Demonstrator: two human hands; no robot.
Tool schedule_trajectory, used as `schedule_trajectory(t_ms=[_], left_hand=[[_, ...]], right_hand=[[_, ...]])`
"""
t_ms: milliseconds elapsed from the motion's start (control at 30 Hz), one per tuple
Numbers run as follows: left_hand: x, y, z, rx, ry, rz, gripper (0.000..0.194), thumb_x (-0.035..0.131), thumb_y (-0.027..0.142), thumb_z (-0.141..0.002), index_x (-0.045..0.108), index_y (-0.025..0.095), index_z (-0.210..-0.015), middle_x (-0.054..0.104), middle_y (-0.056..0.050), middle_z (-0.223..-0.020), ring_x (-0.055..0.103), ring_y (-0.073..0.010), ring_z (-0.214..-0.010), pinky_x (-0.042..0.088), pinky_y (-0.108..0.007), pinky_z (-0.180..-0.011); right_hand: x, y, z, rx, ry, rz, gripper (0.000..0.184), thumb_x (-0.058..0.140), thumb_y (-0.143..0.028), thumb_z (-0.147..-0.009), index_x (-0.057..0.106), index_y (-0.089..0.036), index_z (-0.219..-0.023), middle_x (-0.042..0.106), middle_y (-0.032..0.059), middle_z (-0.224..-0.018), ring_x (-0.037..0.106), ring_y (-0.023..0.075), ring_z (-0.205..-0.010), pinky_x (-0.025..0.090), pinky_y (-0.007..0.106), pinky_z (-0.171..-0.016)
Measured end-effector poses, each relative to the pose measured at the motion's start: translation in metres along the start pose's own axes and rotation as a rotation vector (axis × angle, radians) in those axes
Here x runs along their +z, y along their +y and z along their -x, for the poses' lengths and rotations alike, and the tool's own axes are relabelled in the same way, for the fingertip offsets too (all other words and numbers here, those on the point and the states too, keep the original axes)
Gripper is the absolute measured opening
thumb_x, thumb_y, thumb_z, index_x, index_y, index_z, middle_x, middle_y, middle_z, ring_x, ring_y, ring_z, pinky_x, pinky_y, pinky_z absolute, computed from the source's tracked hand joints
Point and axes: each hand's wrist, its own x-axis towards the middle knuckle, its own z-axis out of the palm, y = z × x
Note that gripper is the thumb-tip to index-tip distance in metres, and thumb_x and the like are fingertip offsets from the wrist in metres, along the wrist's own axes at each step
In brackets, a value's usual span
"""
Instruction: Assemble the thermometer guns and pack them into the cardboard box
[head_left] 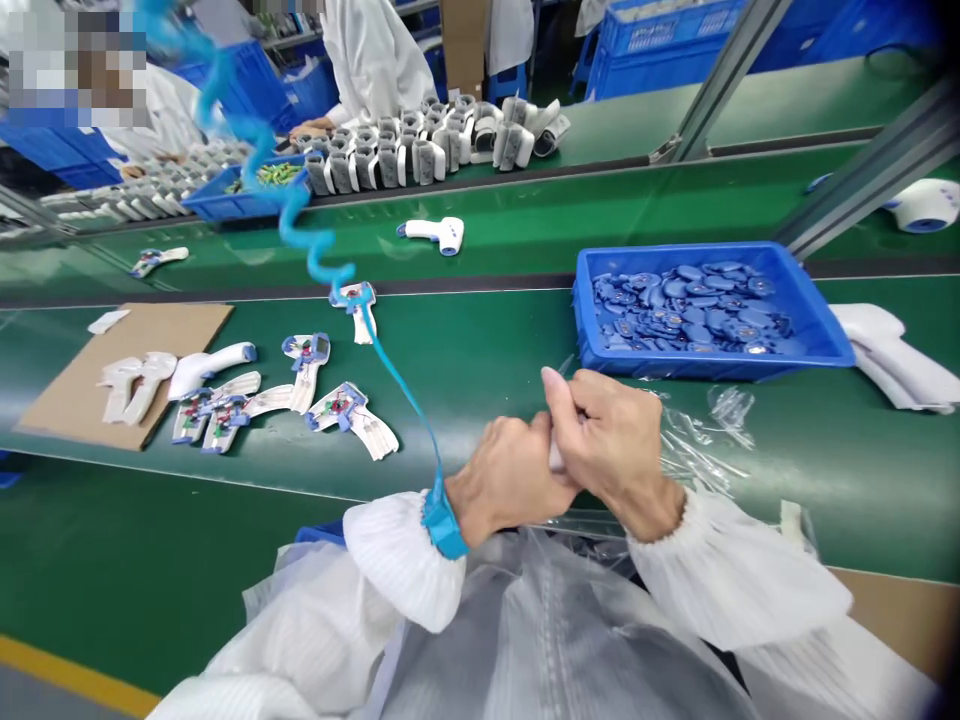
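Observation:
My left hand (pixel 510 478) and my right hand (pixel 611 445) meet in front of me over the green belt (pixel 465 360). Both are closed around a small white part (pixel 556 458) that is mostly hidden between the fingers. A blue strap (pixel 444 522) circles my left wrist, and its coiled blue cord (pixel 300 215) runs up to the left. Crumpled clear plastic film (pixel 697 440) lies just right of my hands. A blue tray (pixel 814 310) of several small blue parts stands behind my right hand.
Several open white thermometer halves with circuit boards (pixel 341 408) lie left of my hands, beside a cardboard sheet (pixel 90 385). A white thermometer (pixel 439 232) lies on the far belt. Rows of grey-white housings (pixel 420 150) stand farther back, by a person in white (pixel 371 60). White housings (pixel 892 360) lie at right.

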Motion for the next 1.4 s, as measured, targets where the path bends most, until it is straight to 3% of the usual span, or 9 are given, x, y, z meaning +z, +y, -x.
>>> schedule_trajectory(t_ms=[100, 267, 400, 533, 667, 733, 933, 1167, 1400], left_hand=[[-0.006, -0.006, 0.002, -0.006, 0.013, 0.071, 0.029, 0.066, 0.039, -0.089, 0.063, 0.016, -0.105, 0.077, -0.009, -0.094, 0.073, -0.0265, -0.078, 0.054, -0.034, -0.067], [0.004, -0.014, 0.003, 0.028, 0.023, 0.033, 0.030, 0.067, 0.038, -0.088, 0.064, 0.015, -0.108, 0.076, -0.011, -0.101, 0.075, -0.0281, -0.082, 0.055, -0.035, -0.069], [0.008, -0.015, 0.007, -0.042, 0.105, -0.015, 0.034, 0.068, 0.040, -0.088, 0.063, 0.014, -0.108, 0.076, -0.011, -0.095, 0.073, -0.0281, -0.076, 0.051, -0.035, -0.065], [-0.026, -0.029, 0.020, -0.177, 0.076, 0.040, 0.030, 0.069, 0.050, -0.092, 0.064, 0.020, -0.092, 0.073, -0.002, -0.082, 0.069, -0.0227, -0.073, 0.046, -0.031, -0.063], [-0.055, -0.041, 0.022, -0.167, 0.163, -0.150, 0.036, 0.077, 0.024, -0.086, 0.061, 0.022, -0.118, 0.074, -0.004, -0.113, 0.069, -0.0237, -0.099, 0.050, -0.035, -0.086], [-0.055, -0.040, 0.013, -0.083, 0.142, -0.373, 0.049, 0.078, 0.020, -0.085, 0.057, 0.020, -0.129, 0.071, -0.008, -0.122, 0.066, -0.0278, -0.109, 0.049, -0.040, -0.093], [-0.036, -0.022, -0.018, -0.031, -0.076, -0.724, 0.013, 0.059, 0.021, -0.098, 0.065, 0.012, -0.105, 0.072, -0.014, -0.102, 0.066, -0.0325, -0.096, 0.049, -0.045, -0.083], [-0.051, -0.024, -0.008, -0.237, 0.161, -0.091, 0.025, 0.061, 0.043, -0.099, 0.067, 0.021, -0.109, 0.073, -0.004, -0.091, 0.065, -0.0224, -0.079, 0.042, -0.031, -0.069], [-0.045, -0.026, -0.005, -0.177, 0.198, 0.413, 0.034, 0.059, 0.050, -0.099, 0.069, 0.019, -0.108, 0.068, 0.000, -0.086, 0.058, -0.0149, -0.075, 0.041, -0.026, -0.066]], right_hand=[[-0.004, -0.002, -0.002, 0.065, 0.101, -0.067, 0.057, 0.052, -0.034, -0.103, 0.042, -0.018, -0.049, 0.041, -0.0016, -0.049, 0.036, 0.0076, -0.048, 0.026, 0.028, -0.053], [0.004, -0.006, 0.002, 0.317, -0.082, -0.099, 0.059, 0.048, -0.048, -0.103, 0.056, -0.019, -0.053, 0.052, 0.0009, -0.050, 0.043, 0.0104, -0.048, 0.028, 0.029, -0.054], [0.003, -0.003, -0.007, 0.322, -0.217, -0.144, 0.061, 0.044, -0.052, -0.101, 0.057, -0.019, -0.051, 0.057, 0.0026, -0.051, 0.049, 0.0126, -0.050, 0.031, 0.030, -0.057], [-0.015, 0.045, -0.052, 0.423, -0.387, -0.190, 0.051, 0.048, -0.053, -0.101, 0.072, -0.020, -0.071, 0.072, 0.0037, -0.070, 0.066, 0.0168, -0.065, 0.047, 0.028, -0.066], [-0.008, 0.116, -0.111, 0.355, -0.409, 0.186, 0.026, 0.057, -0.026, -0.092, 0.078, -0.016, -0.104, 0.079, 0.0116, -0.104, 0.072, 0.0269, -0.099, 0.051, 0.038, -0.096], [0.007, 0.139, -0.131, 0.323, -0.437, 0.219, 0.033, 0.060, -0.023, -0.088, 0.077, -0.016, -0.115, 0.077, 0.0139, -0.113, 0.071, 0.0295, -0.109, 0.049, 0.042, -0.103], [0.048, 0.151, -0.143, 0.279, -0.507, 0.193, 0.022, 0.065, -0.024, -0.082, 0.080, -0.028, -0.098, 0.076, 0.0142, -0.111, 0.068, 0.0327, -0.114, 0.049, 0.048, -0.105], [0.040, 0.146, -0.140, 0.313, -0.417, 0.078, 0.010, 0.068, -0.021, -0.080, 0.069, -0.022, -0.070, 0.073, 0.0134, -0.088, 0.071, 0.0298, -0.095, 0.052, 0.046, -0.092], [-0.031, 0.099, -0.090, 0.378, -0.344, -0.313, 0.029, 0.059, -0.037, -0.094, 0.070, -0.019, -0.114, 0.075, 0.0071, -0.090, 0.071, 0.0195, -0.081, 0.058, 0.035, -0.078]])
